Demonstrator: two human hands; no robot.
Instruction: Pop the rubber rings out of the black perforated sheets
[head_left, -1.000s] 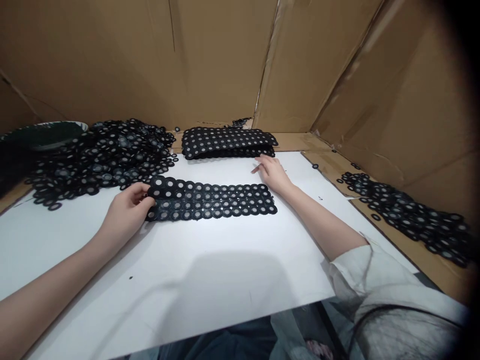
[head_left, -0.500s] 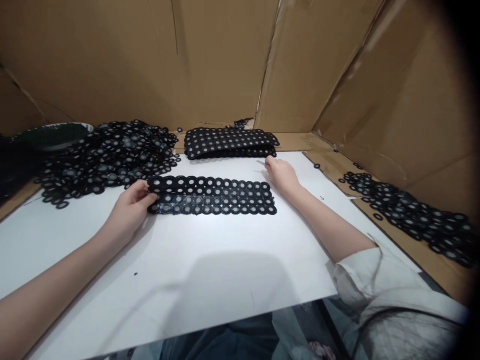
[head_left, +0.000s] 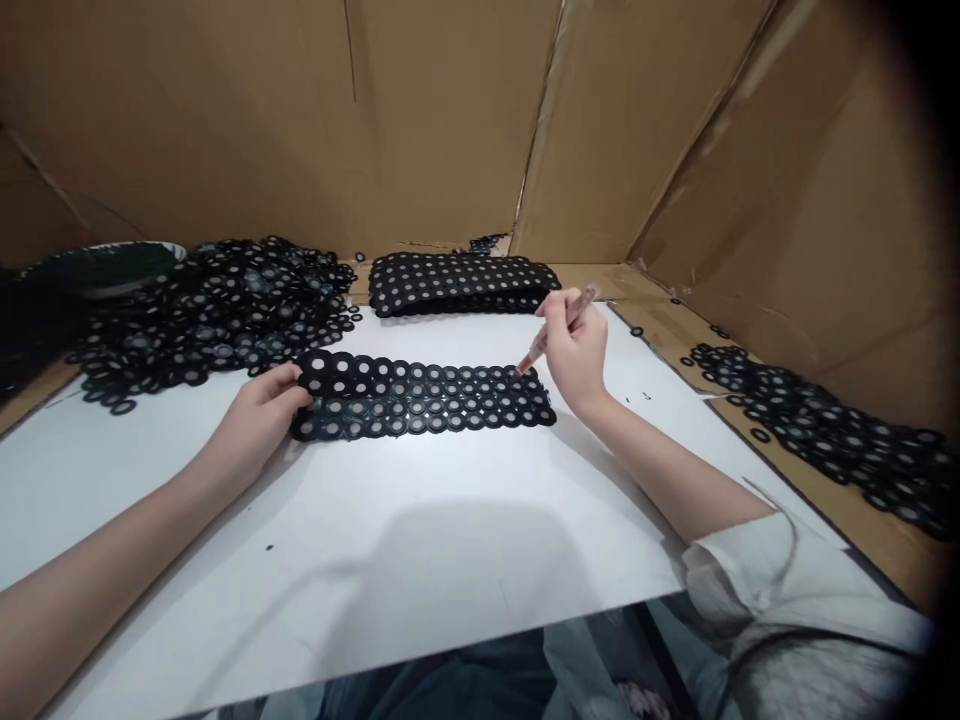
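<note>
A flat black strip of joined rings with pale centres (head_left: 420,400) lies across the white tabletop. My left hand (head_left: 259,415) pinches the strip's left end between thumb and fingers. Above its right end, my right hand (head_left: 576,345) grips a slim reddish-brown, pen-like tool (head_left: 546,338). The tool slants down to the left, its tip at the strip's upper right corner; whether it touches cannot be told. Just behind the strip rests a folded black sheet with pale dots (head_left: 457,280).
A large heap of black rings (head_left: 255,300) covers the back left, beside a bowl with a pale rim (head_left: 176,250). More rings (head_left: 832,430) lie along the right on cardboard. Cardboard walls (head_left: 442,120) stand behind and to the right. Small black scraps dot the tabletop (head_left: 450,530).
My right hand has turned, and the tool now points down at the strip's right end. The strip's left part has shifted slightly, still in my left hand.
</note>
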